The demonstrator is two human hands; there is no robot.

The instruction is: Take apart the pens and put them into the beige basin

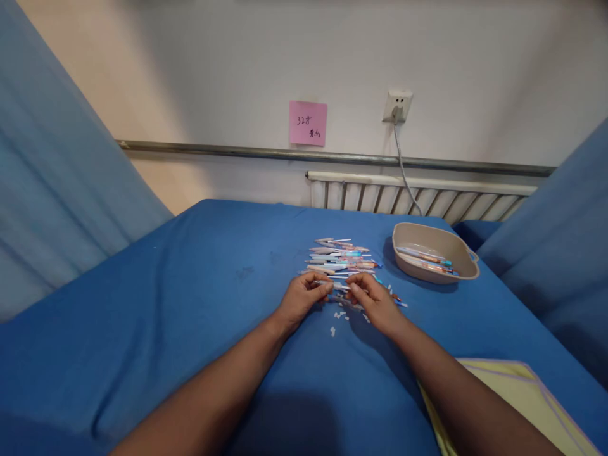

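1. Both hands meet at mid-table: the left hand (304, 295) and the right hand (373, 297) pinch the two ends of one thin pen (339, 286), fingers closed on it, held just above the blue cloth (190, 304).
2. Hard to read: whether the pen carries a cap, and which fingertips press it; the knuckles hide the contact.
3. Just beyond the hands lies the pile of pens (339, 256), too small and tangled to count.
4. Small white bits (338, 315) are scattered under and between the wrists; what they are cannot be told.
5. The beige tray (468, 261) sits to the right of the pile, apart from it, with a few pens inside; its far-right handle is barely visible.
6. A yellow sheet (532, 392) is cut off by the lower-right frame edge and partly covered by the right forearm.
7. Open room: wide bare cloth on the left, and bare cloth behind the pile up to the far table edge.
8. On the wall, a pink note (308, 123); its writing is unreadable.
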